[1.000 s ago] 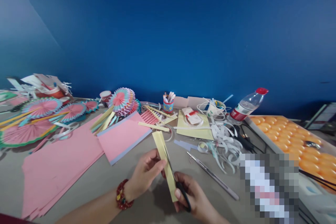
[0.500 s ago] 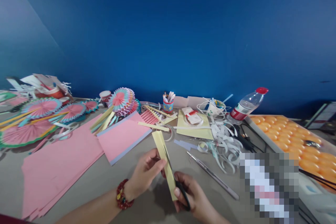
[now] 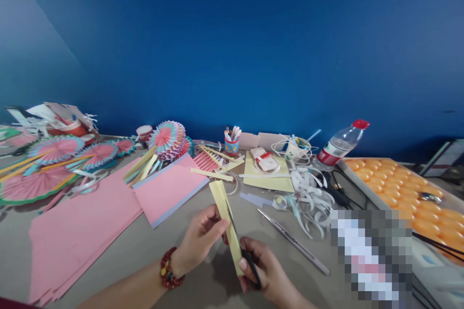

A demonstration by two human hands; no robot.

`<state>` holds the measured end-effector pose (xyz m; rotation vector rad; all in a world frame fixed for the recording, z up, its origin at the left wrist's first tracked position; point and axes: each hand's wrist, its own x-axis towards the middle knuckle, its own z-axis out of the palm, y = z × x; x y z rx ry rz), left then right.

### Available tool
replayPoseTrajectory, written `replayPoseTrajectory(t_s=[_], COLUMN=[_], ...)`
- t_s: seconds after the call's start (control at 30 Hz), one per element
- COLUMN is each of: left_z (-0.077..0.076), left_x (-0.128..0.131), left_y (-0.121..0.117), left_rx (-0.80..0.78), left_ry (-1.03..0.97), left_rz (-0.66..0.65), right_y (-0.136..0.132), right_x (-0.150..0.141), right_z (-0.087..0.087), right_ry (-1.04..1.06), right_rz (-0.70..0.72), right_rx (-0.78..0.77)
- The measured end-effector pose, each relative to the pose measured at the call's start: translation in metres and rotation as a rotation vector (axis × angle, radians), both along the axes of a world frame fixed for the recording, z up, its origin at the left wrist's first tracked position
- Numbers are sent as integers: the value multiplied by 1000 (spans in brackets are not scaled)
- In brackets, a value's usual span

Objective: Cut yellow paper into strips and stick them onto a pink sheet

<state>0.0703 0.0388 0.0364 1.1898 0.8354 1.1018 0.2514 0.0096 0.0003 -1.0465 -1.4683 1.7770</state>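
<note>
The left hand (image 3: pixel 203 234) pinches the yellow strip (image 3: pixel 228 231) between thumb and fingers; the right hand (image 3: pixel 266 270) grips the scissors (image 3: pixel 250 263), blades along the strip. Right of them lies a knife (image 3: pixel 293 241); beyond, pink paper (image 3: pixel 172 186) and curled white strips (image 3: pixel 311 198).

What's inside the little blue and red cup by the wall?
The small cup holds white pens and something dark. Its sides hide their lower ends and the bottom.
</note>
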Motion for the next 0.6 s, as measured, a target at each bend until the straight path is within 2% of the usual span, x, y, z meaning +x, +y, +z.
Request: replayPoseTrajectory(t_s=[0.33, 0.6], left_z=[1, -1], left_x=[-1, -2], left_y=[1, 3], left_rx=[3, 11], left_ry=[22, -27], left_rz=[1, 5], right_y=[-1, 0], right_x=[0, 0], right_z=[-2, 3], right_ry=[-36, -61], right_rz=[-1, -17], right_rx=[29, 35])
